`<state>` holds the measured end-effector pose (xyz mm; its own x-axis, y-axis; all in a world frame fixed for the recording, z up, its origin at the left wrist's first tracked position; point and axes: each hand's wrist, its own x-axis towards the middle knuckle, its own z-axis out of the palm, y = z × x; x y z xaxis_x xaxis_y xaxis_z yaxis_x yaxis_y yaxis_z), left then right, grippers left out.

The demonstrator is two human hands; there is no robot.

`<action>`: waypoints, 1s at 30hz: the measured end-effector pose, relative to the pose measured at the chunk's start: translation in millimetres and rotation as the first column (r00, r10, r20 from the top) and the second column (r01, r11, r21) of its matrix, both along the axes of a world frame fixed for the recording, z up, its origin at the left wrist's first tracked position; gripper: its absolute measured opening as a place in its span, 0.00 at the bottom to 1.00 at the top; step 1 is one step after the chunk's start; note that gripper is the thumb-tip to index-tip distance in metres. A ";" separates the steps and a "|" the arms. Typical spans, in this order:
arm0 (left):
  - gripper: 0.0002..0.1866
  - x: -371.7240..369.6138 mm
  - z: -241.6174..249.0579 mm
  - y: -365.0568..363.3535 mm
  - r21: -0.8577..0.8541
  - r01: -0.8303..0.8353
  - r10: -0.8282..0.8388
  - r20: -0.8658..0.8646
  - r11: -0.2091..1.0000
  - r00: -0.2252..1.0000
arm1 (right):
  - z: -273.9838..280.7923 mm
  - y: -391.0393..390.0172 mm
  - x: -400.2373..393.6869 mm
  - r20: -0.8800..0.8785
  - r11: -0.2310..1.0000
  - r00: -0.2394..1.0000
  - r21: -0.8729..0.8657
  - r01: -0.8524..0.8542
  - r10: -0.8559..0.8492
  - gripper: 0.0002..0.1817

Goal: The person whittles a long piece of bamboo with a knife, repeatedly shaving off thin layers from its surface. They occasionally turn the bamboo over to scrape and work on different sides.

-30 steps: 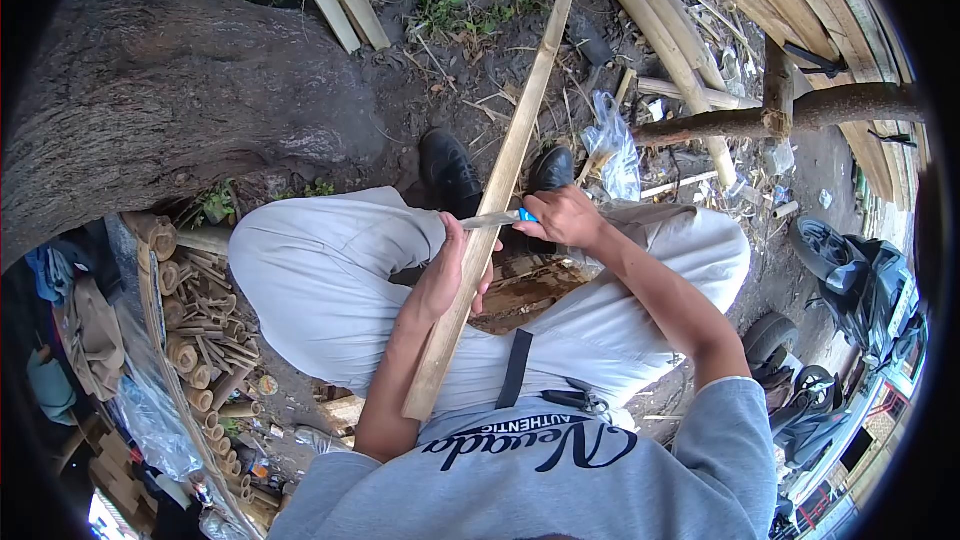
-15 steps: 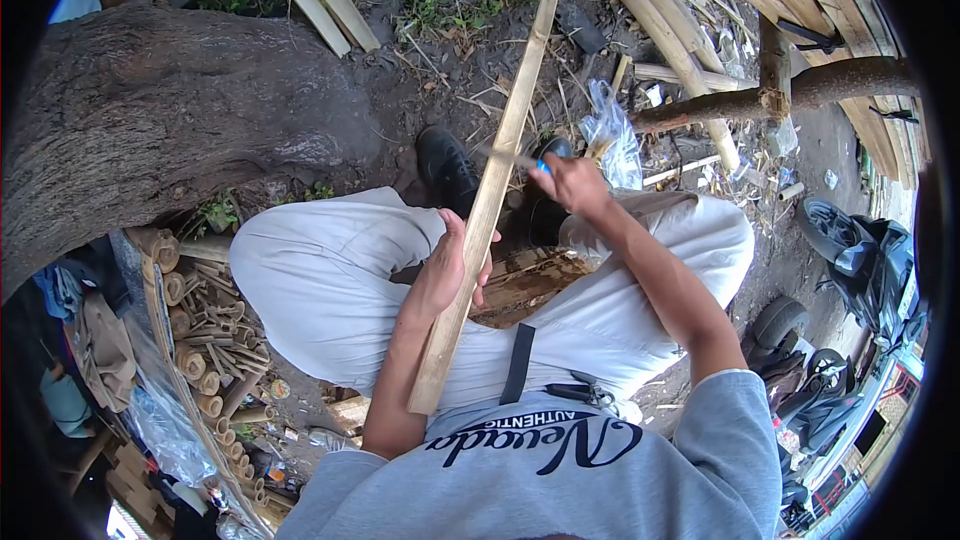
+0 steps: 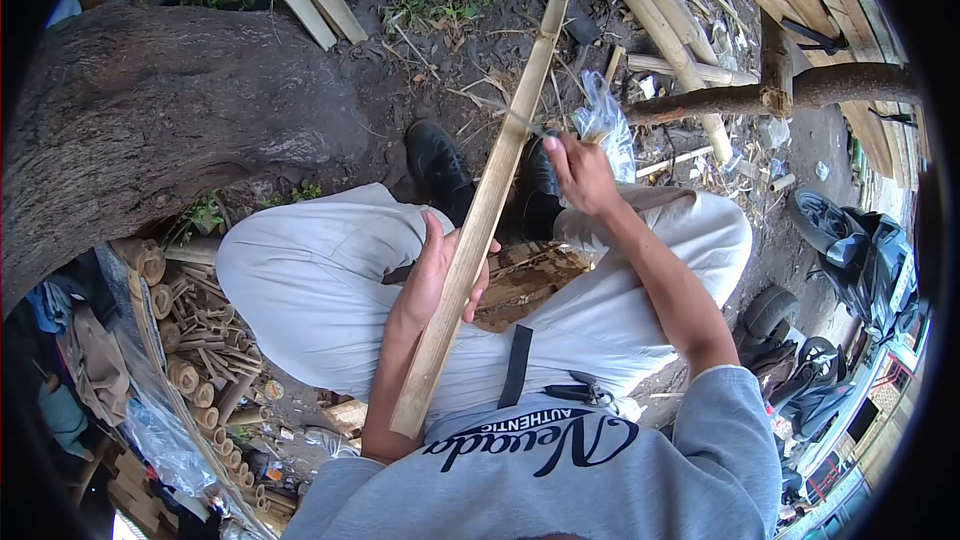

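A long bamboo slat (image 3: 497, 168) slants from my lap out past my shoes, its near end against my forearm and shirt. My left hand (image 3: 432, 275) supports it from beneath near the knees, fingers curled round the far edge and thumb raised off the face. In my right hand (image 3: 583, 176) is a small knife (image 3: 522, 124), gripped in a fist with the thumb along the handle. Its blade lies across the slat, beyond my left hand. Most of the knife's handle is hidden inside the fist.
A thick tree trunk (image 3: 180, 130) fills the left side. Bamboo poles (image 3: 660, 10) and a rough branch (image 3: 840, 86) lie at upper right. A clear plastic bag (image 3: 606, 130) sits near my right hand. Cut bamboo pieces (image 3: 205, 330) are heaped at lower left; a motorcycle (image 3: 860, 250) stands right.
The slat has slid a little toward my body. My left thumb has opened away from it, and the knife has shifted farther out along the slat.
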<state>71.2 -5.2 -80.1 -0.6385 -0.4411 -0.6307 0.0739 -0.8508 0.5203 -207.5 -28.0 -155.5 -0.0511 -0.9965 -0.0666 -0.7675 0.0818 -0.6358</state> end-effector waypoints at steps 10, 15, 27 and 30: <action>0.56 -7.3 7.1 5.9 -0.170 0.224 -0.173 0.271 0.960 0.947 | -38.2 0.4 -45.1 -0.326 0.957 0.900 0.065 -0.283 0.288 0.27; 0.56 -12.6 6.1 2.1 -0.182 0.268 -0.201 0.320 0.946 0.926 | -76.6 -34.6 -78.2 -0.290 0.997 0.956 -0.082 0.011 -0.034 0.29; 0.64 -13.2 -7.5 -5.6 -0.027 -0.005 0.008 0.100 1.000 0.995 | 103.6 1.4 -7.0 -0.344 0.963 0.904 0.002 -0.270 0.254 0.18; 0.65 -14.7 -15.2 -4.6 -0.018 -0.030 0.031 0.072 0.999 0.997 | 138.6 26.2 9.1 -0.306 0.916 0.864 0.161 -0.367 0.400 0.19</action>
<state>56.5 -9.8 -95.3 -0.5776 -0.4705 -0.6671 0.0615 -0.8399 0.5392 -198.4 -1.8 -17.0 0.2989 -0.9314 -0.2076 -0.9122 -0.2150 -0.3489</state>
